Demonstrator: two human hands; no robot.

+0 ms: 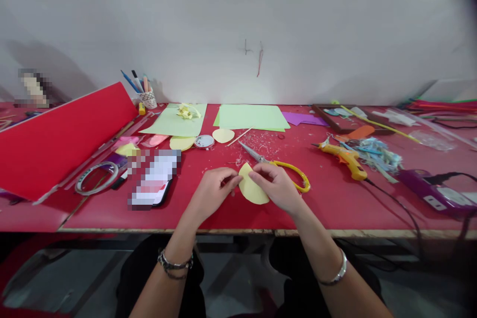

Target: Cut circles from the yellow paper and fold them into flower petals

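Note:
Between my two hands is a pale yellow paper piece (254, 190), rounded at the bottom and narrowing to a tip at the top. My left hand (216, 186) pinches its left edge near the tip. On the other side, my right hand (275, 185) grips the upper right edge between thumb and fingers. Scissors (294, 171) with yellow handles lie just behind my right hand, blades pointing up and left. Beyond the hands rest a cream paper circle (223, 135), a thin wooden stick (239, 137) and a small round silvery lid-like disc (204, 141).
A phone (154, 179) and a tape roll (97, 179) lie left, near a red board (70, 134) and a pen cup (148, 98). Green sheets (253, 117) lie at the back. To the right are a yellow glue gun (345, 158), its cord, and a purple power strip (436, 191).

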